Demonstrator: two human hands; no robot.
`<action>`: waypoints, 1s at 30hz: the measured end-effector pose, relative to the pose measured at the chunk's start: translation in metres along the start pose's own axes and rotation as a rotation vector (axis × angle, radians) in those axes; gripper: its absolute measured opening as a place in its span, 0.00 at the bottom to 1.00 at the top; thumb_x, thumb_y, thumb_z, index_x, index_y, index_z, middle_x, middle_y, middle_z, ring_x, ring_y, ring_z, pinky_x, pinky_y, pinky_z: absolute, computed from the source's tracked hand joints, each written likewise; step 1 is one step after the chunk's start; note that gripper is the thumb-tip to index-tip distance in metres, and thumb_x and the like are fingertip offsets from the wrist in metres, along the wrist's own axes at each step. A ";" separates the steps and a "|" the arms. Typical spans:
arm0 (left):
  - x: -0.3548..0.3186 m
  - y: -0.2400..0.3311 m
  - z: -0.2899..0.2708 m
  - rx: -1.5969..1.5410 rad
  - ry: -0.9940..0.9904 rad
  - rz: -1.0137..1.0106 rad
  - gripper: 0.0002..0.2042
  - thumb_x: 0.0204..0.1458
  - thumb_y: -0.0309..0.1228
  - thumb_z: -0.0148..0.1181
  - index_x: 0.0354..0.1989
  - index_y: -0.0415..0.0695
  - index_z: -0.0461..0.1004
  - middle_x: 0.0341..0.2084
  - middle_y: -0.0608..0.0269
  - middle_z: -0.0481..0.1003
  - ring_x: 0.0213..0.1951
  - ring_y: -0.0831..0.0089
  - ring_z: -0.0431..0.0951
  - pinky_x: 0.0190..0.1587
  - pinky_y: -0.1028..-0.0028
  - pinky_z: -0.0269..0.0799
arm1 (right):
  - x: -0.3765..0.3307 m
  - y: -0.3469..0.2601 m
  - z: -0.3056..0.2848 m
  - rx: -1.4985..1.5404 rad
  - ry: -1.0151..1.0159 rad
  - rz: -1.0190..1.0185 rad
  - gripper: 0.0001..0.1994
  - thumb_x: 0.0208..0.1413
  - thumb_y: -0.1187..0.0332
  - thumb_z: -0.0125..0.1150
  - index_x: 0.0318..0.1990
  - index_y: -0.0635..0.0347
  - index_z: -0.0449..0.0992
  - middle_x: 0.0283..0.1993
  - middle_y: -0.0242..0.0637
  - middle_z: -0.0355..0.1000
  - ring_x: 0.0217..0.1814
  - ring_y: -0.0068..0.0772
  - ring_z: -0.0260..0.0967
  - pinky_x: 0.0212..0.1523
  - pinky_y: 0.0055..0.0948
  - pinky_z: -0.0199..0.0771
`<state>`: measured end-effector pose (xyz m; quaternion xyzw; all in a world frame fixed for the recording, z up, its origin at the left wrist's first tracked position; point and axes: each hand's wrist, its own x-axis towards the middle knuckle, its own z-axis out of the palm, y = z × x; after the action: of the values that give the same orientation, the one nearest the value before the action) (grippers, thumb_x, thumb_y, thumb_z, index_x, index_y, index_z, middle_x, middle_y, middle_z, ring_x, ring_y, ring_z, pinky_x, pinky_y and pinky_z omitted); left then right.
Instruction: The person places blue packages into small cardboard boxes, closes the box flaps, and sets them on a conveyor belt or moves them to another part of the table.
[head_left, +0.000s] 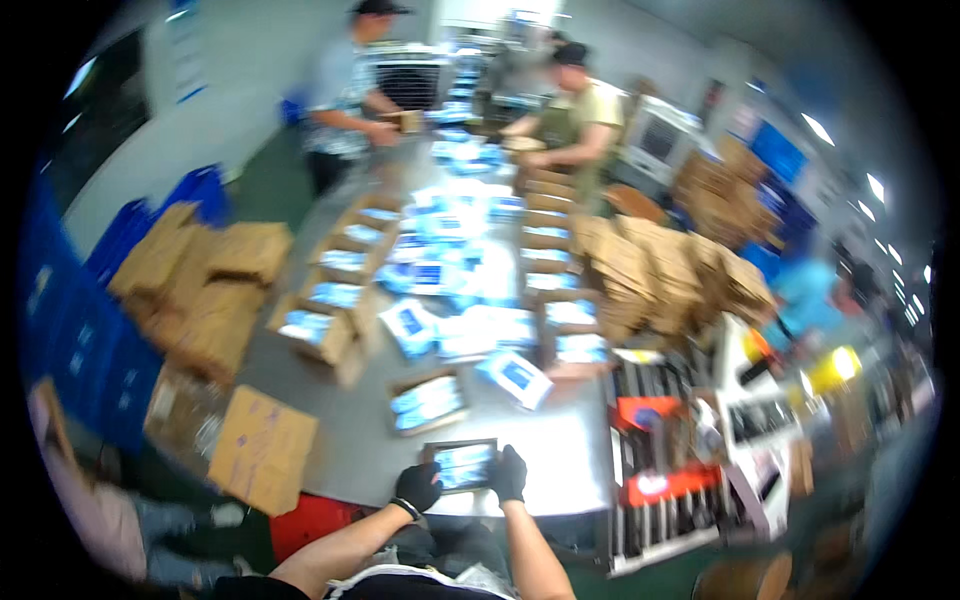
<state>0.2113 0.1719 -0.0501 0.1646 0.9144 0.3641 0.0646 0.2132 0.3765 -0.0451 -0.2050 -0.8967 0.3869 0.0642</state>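
Between my two black-gloved hands is a small open cardboard box (467, 491) with blue-and-white packets (466, 466) inside, at the near edge of the metal table. My left hand (419, 485) grips its left side, and my right hand (510, 474) closes on the right side. Just beyond it sits another open cardboard box (428, 422) filled with similar packets. A loose blue-and-white packet (518, 378) lies to the right of that box. The picture is blurred, so fine detail of the fingers is lost.
Loose packets (440, 240) cover the table's middle, flanked by rows of filled boxes (335, 295). Two people (585, 120) work at the far end. Flattened cartons (262, 450) stand at left. Racks with orange trays (660, 440) stand at right.
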 end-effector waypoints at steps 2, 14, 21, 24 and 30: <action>0.024 0.039 0.026 0.008 -0.116 0.212 0.07 0.43 0.35 0.55 0.23 0.45 0.69 0.18 0.49 0.71 0.25 0.47 0.73 0.29 0.54 0.69 | -0.001 0.007 -0.043 -0.212 0.065 0.155 0.10 0.56 0.64 0.47 0.31 0.59 0.71 0.31 0.49 0.75 0.35 0.56 0.73 0.36 0.49 0.71; 0.039 0.013 0.048 -0.054 -0.359 0.263 0.28 0.42 0.46 0.65 0.46 0.39 0.69 0.37 0.49 0.75 0.42 0.52 0.76 0.47 0.63 0.70 | 0.016 0.069 -0.084 -0.309 -0.625 -0.232 0.23 0.45 0.47 0.62 0.43 0.51 0.77 0.38 0.45 0.76 0.44 0.48 0.74 0.46 0.39 0.73; 0.024 0.014 0.093 -0.186 -0.058 -0.245 0.30 0.40 0.42 0.70 0.44 0.37 0.62 0.33 0.47 0.71 0.38 0.53 0.73 0.40 0.60 0.68 | -0.008 0.054 -0.048 -0.114 -0.082 -0.540 0.13 0.48 0.60 0.61 0.30 0.64 0.75 0.33 0.48 0.72 0.36 0.46 0.70 0.37 0.40 0.69; 0.025 -0.026 0.118 -0.787 -0.094 -0.313 0.22 0.49 0.34 0.64 0.46 0.37 0.62 0.34 0.50 0.71 0.37 0.57 0.74 0.40 0.64 0.70 | 0.001 -0.008 -0.081 0.006 0.124 -0.732 0.25 0.48 0.57 0.62 0.51 0.63 0.71 0.56 0.48 0.67 0.60 0.50 0.61 0.62 0.46 0.57; 0.044 0.013 0.175 -0.974 -0.227 -0.422 0.21 0.48 0.26 0.62 0.48 0.41 0.58 0.40 0.54 0.71 0.38 0.65 0.76 0.37 0.70 0.74 | -0.023 0.078 -0.127 0.041 -0.033 -0.494 0.34 0.44 0.57 0.66 0.61 0.53 0.65 0.66 0.48 0.56 0.70 0.54 0.48 0.69 0.50 0.45</action>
<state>0.2146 0.3089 -0.1682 -0.0332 0.6402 0.7049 0.3034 0.2938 0.4995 -0.0127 0.0281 -0.9126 0.3808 0.1461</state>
